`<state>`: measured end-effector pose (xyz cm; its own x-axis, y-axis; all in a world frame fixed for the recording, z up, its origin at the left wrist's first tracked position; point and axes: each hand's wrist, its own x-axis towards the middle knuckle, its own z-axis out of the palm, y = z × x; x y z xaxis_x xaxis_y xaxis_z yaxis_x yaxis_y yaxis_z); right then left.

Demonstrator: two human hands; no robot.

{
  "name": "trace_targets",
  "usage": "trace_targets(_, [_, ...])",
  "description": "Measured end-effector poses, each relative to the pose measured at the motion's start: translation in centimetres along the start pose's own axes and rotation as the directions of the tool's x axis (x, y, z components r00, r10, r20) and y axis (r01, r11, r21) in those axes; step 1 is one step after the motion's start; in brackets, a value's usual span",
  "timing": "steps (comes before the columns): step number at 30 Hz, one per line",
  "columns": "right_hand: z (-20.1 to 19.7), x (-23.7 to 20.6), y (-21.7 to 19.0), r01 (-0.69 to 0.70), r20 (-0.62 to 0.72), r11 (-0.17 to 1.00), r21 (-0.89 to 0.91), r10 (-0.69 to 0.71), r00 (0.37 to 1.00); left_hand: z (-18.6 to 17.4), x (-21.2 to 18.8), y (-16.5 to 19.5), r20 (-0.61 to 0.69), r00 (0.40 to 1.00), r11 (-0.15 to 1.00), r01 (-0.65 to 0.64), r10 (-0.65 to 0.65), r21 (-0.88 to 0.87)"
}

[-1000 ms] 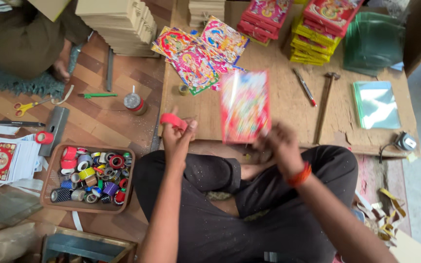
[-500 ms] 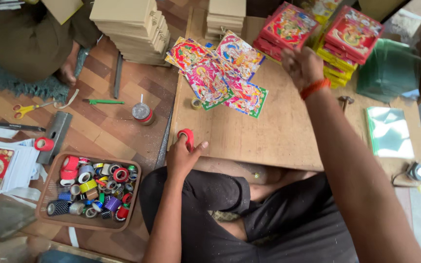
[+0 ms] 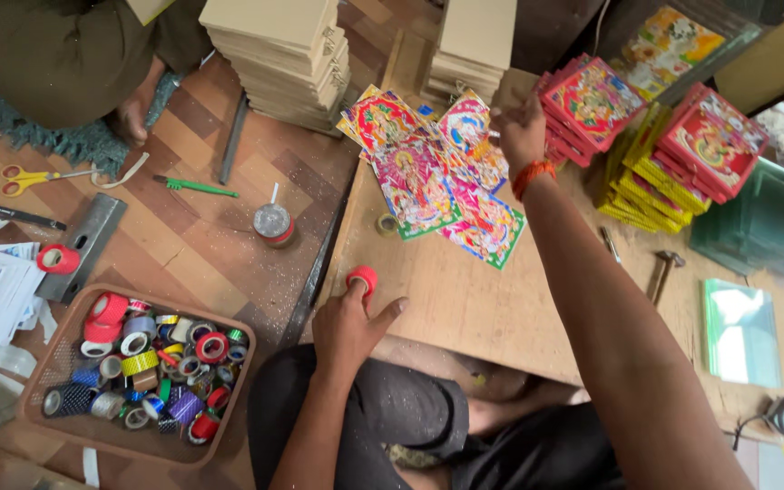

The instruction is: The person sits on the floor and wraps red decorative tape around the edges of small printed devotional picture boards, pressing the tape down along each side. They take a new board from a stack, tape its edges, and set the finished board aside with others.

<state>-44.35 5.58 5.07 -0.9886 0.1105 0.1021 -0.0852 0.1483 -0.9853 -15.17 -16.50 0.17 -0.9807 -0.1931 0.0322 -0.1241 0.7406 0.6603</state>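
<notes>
Nearest the wearer, at about 8 o'clock, a shallow tray (image 3: 229,327) sits on the floor, filled with tape rolls of many colours. Just past the knees, the left hand (image 3: 348,325) rests at the near edge of the wooden work board (image 3: 465,308), fingers curled over a red tape roll (image 3: 362,278); the grip is loose and the roll lies on the board.

At 12 o'clock the right hand (image 3: 519,122) is stretched well forward, closed on a small brown board piece (image 3: 512,91) above the far end of the fanned colourful prints (image 3: 437,172). How tightly it grips cannot be told.

Judged status: early in a cycle. The prints lie loose and unmounted; a small tape roll (image 3: 387,223) lies untouched beside them. Finished red and yellow framed pictures (image 3: 673,136) are stacked at 1 o'clock, so several units appear complete. Glass panes (image 3: 739,331) at 3 o'clock and a hammer (image 3: 664,272) lie unused. Stacks of cut backing boards (image 3: 274,45) at 11 o'clock remain large, so much work appears left.
</notes>
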Motion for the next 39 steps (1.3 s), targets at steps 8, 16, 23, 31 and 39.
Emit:
trace_targets(8, [4.5,7.7,-1.1,-0.129,-0.095,0.992,-0.013,0.127,0.987,-0.6,1.9,-0.7,-0.001,0.999,0.997,0.041,-0.041,-0.061])
trace_targets(16, [5.1,7.4,-1.9,-0.185,-0.302,0.983,0.000,0.176,0.937,-0.5,2.2,-1.7,-0.226,0.967,0.957,0.047,-0.115,-0.285])
trace_targets(23, [7.0,3.7,-1.9,-0.384,0.110,0.730,0.566,0.395,0.912,0.0,1.2,-2.3,-0.412,0.906,0.850,-0.138,-0.100,-0.509])
trace_targets(31, [-2.6,-18.2,1.0,-0.702,0.756,0.484,0.523,0.119,0.644,0.1,-0.4,-3.0,-0.370,0.922,0.831,-0.115,-0.114,-0.544])
trace_targets(39, [-8.8,-37.4,3.8,-0.655,0.656,-0.095,0.749,0.246,0.714,0.1,-2.5,-0.6,-0.365,0.926,0.796,-0.151,-0.093,-0.586])
